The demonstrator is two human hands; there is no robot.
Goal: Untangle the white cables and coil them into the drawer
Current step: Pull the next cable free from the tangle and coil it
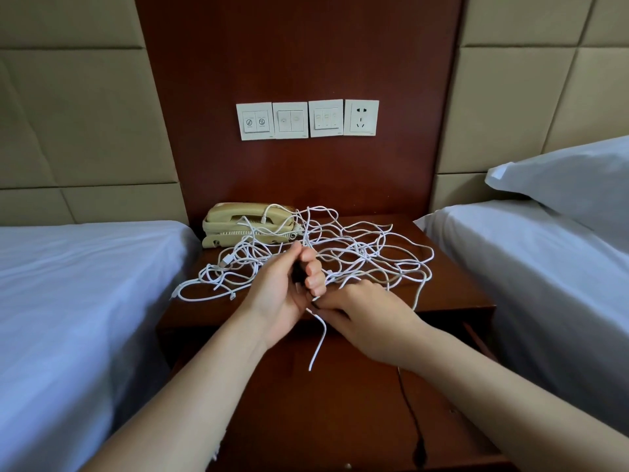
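Observation:
A loose tangle of white cables (357, 247) spreads over the top of a dark wooden nightstand (452, 287), some strands draped onto a beige telephone (245, 221). My left hand (289, 287) is raised over the tangle's front, fingers curled around strands. Just below and to its right, my right hand (367, 318) pinches a cable whose free end (316, 349) hangs down in front of the nightstand. The drawer's open edge (476, 338) shows at the right under the top; its inside is hidden by my arms.
Beds with white sheets flank the nightstand on the left (78, 284) and right (544, 267), a pillow (571, 178) on the right one. Wall switches and a socket (306, 119) sit above. A black cord (413, 427) runs down the nightstand's front.

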